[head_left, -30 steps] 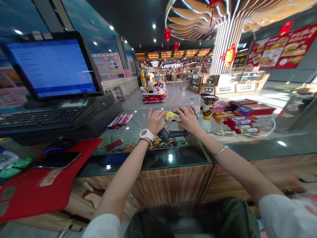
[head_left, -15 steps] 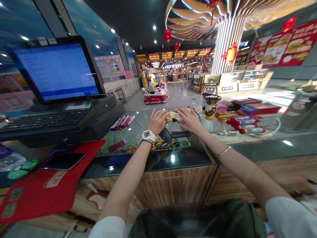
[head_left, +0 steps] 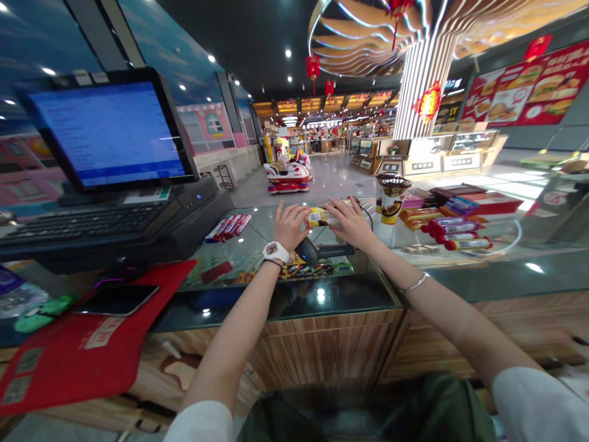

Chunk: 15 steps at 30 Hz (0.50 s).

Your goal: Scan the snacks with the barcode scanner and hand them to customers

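My left hand (head_left: 289,226) and my right hand (head_left: 352,224) hold a small yellow-and-white wrapped snack packet (head_left: 323,216) between them, above the glass counter (head_left: 257,236). A black handheld barcode scanner (head_left: 322,249) lies just below my hands, its cable curving away to the right. A white wristwatch (head_left: 276,252) sits on my left wrist, and a thin silver bangle (head_left: 415,283) circles my right one. A brown-labelled paper cup (head_left: 392,199) stands to the right of my right hand.
A point-of-sale screen (head_left: 108,132) and keyboard (head_left: 83,224) stand left, beside a red mat (head_left: 78,344) bearing a smartphone (head_left: 117,299). Red-wrapped sausages (head_left: 229,225) lie on the glass. Boxed goods and sausages (head_left: 460,215) fill the right. A kiddie ride (head_left: 288,177) stands beyond.
The packet has turned slightly in my fingers and now lies at more of a slant. My hands stay around it, and the view has shifted slightly.
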Tool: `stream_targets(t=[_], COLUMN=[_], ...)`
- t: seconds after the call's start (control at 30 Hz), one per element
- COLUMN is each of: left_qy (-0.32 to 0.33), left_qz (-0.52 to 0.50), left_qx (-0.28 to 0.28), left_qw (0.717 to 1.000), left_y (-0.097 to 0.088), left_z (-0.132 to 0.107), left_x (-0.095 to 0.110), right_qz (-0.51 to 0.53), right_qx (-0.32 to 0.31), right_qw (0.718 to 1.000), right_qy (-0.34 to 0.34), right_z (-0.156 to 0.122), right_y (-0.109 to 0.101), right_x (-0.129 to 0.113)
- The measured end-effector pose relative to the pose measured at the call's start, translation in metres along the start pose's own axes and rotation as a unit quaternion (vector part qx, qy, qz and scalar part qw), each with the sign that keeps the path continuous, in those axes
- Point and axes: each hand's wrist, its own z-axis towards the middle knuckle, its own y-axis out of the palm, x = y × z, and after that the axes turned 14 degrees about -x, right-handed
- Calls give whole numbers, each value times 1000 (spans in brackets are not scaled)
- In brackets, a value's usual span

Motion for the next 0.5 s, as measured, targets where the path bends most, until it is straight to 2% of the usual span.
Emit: stream_targets(t=[0.1, 0.17, 0.33, 0.5], left_qy=[-19, -30, -55, -62], left_qz=[6, 8, 7, 7], left_qx=[13, 18, 12, 4], left_qw=[1000, 999, 998, 998], left_y=[-1, -1, 2, 6], left_z=[-1, -2, -5, -7], left_x=[-5, -10, -20, -25], right_qz=[50, 105, 228, 262], right_qx=[29, 19, -109, -234], right_qw=[998, 994, 964, 931], right_qy=[-15, -31, -88, -96], right_z=[-2, -3, -6, -8], right_y=[-6, -9, -3, 12], right_x=[-1, -1, 2, 1])
